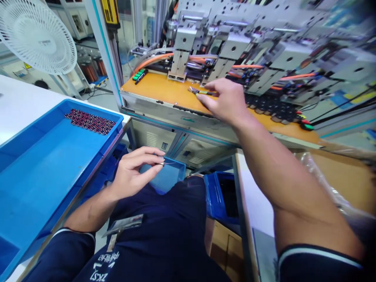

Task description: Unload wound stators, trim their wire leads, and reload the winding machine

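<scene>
Near the middle of the view, my left hand [136,170] pinches a small part [162,161] with a thin wire sticking out to the right. The part is mostly hidden by my fingertips. Further forward, my right hand [226,100] has its thumb and fingers around the handles of small cutting pliers [202,92], just over the orange work surface [158,88]. The pliers' metal jaws point left. The two hands are well apart.
A blue tray [44,166] on the left holds many small dark parts [89,121]. Machine stations [232,49] with orange hoses line the back. Black parts [272,109] lie at the right of the ledge. A white fan [41,37] stands back left; blue bins [216,196] sit low.
</scene>
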Motion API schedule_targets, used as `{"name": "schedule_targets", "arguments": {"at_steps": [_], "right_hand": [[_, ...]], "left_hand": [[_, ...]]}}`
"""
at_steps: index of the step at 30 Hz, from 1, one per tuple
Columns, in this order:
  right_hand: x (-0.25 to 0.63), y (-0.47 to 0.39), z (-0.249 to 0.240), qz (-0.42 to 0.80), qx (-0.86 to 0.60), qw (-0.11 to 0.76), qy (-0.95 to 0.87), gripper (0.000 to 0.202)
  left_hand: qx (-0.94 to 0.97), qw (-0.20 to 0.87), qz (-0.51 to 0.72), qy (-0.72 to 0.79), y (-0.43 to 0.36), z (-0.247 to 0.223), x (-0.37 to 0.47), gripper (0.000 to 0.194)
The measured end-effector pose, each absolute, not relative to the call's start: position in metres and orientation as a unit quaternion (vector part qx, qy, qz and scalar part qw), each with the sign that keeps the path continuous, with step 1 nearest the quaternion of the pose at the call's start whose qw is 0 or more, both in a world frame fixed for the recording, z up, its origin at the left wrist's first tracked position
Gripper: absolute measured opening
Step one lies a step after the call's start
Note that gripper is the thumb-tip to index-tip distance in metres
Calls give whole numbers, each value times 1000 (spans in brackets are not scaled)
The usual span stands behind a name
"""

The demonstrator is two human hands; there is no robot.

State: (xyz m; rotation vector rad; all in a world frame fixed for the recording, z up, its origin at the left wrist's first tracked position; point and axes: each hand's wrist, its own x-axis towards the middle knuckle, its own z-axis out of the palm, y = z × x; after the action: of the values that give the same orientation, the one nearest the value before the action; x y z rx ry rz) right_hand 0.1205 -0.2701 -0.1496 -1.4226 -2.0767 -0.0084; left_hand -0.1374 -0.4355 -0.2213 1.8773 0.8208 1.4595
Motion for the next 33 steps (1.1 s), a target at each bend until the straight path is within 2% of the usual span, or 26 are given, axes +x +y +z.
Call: {"name": "schedule_targets", "arguments": {"at_steps": [4, 9, 12, 16, 18, 22, 24, 27, 33], "right_hand": [[138, -207, -166, -21, -547, 246, -800, 25], [152, -194, -193, -21, -498, 241, -833, 46], [168, -208, -193, -8, -456, 244, -856, 45], [181, -262, -196, 8, -428, 271, -862, 30], [174, -305, -206, 24, -424, 290, -858, 34], [138, -401, -242, 122, -409, 293, -855, 39], [117, -441, -258, 306, -397, 325, -802, 41], [94, -478, -269, 448, -355, 369, -733, 52], [79, -482, -265, 477, -286, 414, -721, 69]], "left_hand": [[666, 316, 590, 328, -434, -218, -142, 25], [616, 302, 636, 353, -434, -218, -153, 20], [600, 305, 649, 354, -433, -219, -156, 19], [596, 313, 649, 354, -431, -222, -151, 17], [600, 317, 645, 351, -430, -223, -147, 17], [608, 319, 638, 348, -430, -222, -140, 18], [614, 318, 632, 350, -430, -222, -137, 18], [624, 317, 621, 353, -431, -222, -134, 18], [637, 311, 607, 359, -435, -222, -129, 17]]}}
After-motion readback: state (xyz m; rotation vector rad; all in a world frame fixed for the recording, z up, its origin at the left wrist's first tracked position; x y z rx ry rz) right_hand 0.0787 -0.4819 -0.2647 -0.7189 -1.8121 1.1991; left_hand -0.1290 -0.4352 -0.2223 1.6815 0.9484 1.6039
